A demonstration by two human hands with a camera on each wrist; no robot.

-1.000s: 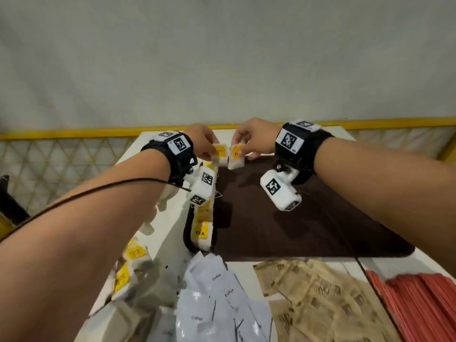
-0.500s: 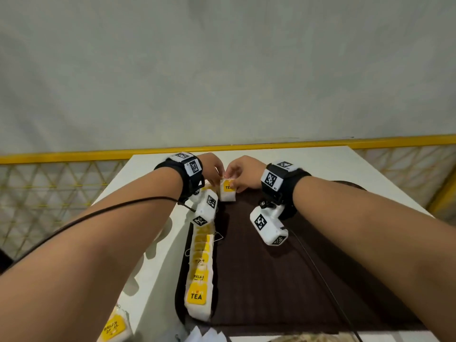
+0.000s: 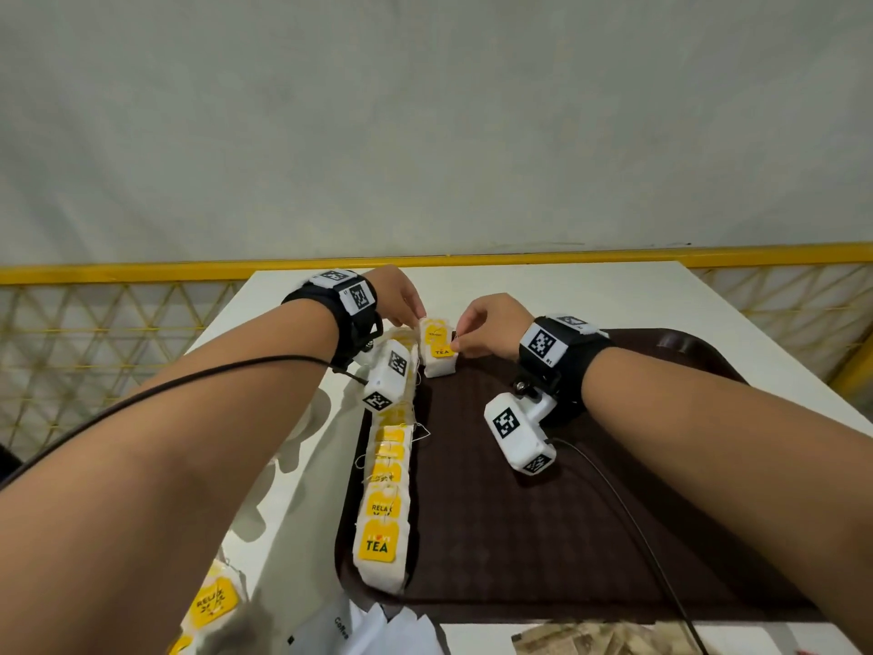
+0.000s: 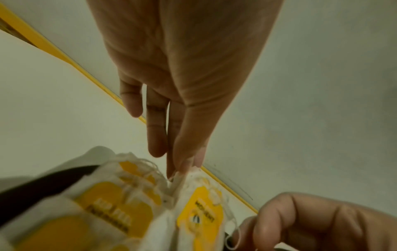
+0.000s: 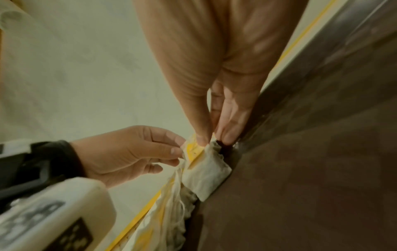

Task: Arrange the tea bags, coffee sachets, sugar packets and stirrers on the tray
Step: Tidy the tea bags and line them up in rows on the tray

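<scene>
A dark brown tray (image 3: pixel 567 512) lies on the white table. A row of several white tea bags with yellow tags (image 3: pixel 385 503) runs along its left edge. At the tray's far left corner a tea bag (image 3: pixel 439 354) stands at the head of that row. My left hand (image 3: pixel 416 321) pinches its top corner between thumb and forefinger, as the left wrist view shows (image 4: pixel 182 169). My right hand (image 3: pixel 459 345) pinches its right edge; in the right wrist view (image 5: pixel 211 141) thumb and fingers close on the bag (image 5: pixel 206 176).
Loose tea bags (image 3: pixel 212 602) lie on the table at the near left. White coffee sachets (image 3: pixel 359 631) and brown sugar packets (image 3: pixel 590 640) lie below the tray's near edge. A black cable (image 3: pixel 628 512) crosses the tray. A yellow railing (image 3: pixel 141 271) runs behind the table.
Both hands have come down from holding two tea bags apart above the tray. The bags now meet at the tray's far left corner, at the head of the row.
</scene>
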